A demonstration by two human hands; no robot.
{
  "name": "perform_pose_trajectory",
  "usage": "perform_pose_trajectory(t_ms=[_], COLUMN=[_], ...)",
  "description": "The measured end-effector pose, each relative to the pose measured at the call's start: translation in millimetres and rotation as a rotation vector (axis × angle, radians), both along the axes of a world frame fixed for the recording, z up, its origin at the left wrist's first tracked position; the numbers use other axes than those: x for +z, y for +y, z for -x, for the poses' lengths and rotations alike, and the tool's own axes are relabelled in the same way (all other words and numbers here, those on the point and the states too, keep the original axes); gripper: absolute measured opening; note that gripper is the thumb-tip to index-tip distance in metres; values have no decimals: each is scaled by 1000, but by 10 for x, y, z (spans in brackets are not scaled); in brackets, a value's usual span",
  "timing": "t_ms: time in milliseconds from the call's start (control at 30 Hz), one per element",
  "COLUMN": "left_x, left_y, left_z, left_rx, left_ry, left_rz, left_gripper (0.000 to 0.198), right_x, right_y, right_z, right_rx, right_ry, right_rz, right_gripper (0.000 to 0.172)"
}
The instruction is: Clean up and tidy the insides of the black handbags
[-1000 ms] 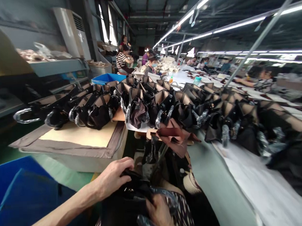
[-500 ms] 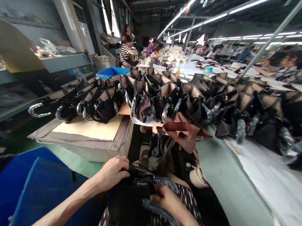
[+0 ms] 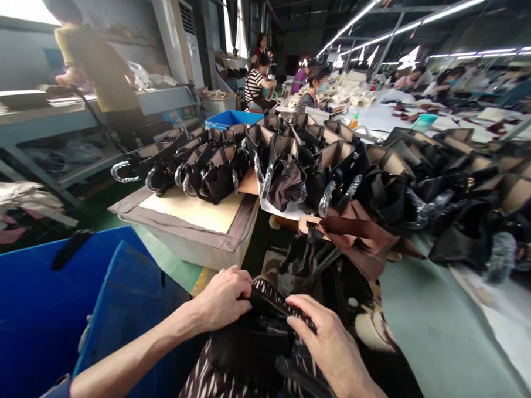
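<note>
A black handbag (image 3: pixel 250 352) lies on my lap, over patterned dark-and-white cloth (image 3: pixel 198 384). My left hand (image 3: pixel 228 297) pinches the far left part of its upper edge between thumb and fingers. Further right along that same edge, my right hand (image 3: pixel 322 337) grips the rim, thumb on one side and fingers on the other. A dark handle loop (image 3: pixel 299 376) hangs beneath my right wrist. The bag's inside is too dark to make out.
Rows of black handbags (image 3: pixel 334 161) with plastic-wrapped handles cover the tables ahead. A brown leather piece (image 3: pixel 359 236) hangs off the near table edge. Blue bins (image 3: pixel 133 310) stand at my left, a cloth-topped pale tub (image 3: pixel 197 249) before me. Co-workers sit and stand further back.
My right hand has moved from inside the handles up to the bag's upper edge. My left hand keeps its hold. The view has swung left, and a standing person shows more fully.
</note>
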State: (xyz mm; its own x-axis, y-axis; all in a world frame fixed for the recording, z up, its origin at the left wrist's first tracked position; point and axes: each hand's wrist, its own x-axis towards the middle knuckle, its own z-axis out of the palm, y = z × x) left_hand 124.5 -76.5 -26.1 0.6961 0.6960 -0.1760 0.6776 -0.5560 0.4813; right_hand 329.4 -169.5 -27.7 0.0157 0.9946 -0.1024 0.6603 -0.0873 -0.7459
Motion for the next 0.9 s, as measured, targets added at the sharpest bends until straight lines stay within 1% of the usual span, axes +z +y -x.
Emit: perform_pose_trajectory(t_ms=[100,200,300,367,467,533,600,667,767,833,900], left_x=[-48,-74,-62,-41,-24,-40,-78,-123,-161,-151,-117], left_y=[7,22,27,22,16,23,42,70,105,113,108], left_z=[27,21,5,2,11,17,20,26,42,51,48], left_rx=[23,45,24,8,13,18,18,29,61,82,118], left_ry=[-14,-17,-5,2,5,4,2,-2,-15,-26,-27], left_rz=[-18,-13,-1,14,23,22,25,28,58,90,115], left_gripper=[10,11,11,11,11,12,14,16,17,17,16], right_x=[-26,-34,-34,-34,-35,-36,-38,-46,-93,-149,-209], right_y=[38,54,107,172,278,324,339,334,344,387,453], right_z=[91,151,185,174,113,78,75,95,109,84,42], right_rx=[3,8,-8,-16,27,51,55,63,65,62,49], right_ry=[6,-26,-62,-26,101,135,115,89,125,199,269], right_rz=[52,38,23,70,200,251,229,162,98,144,234], right_gripper=[22,22,11,11,14,15,17,19,20,19,18])
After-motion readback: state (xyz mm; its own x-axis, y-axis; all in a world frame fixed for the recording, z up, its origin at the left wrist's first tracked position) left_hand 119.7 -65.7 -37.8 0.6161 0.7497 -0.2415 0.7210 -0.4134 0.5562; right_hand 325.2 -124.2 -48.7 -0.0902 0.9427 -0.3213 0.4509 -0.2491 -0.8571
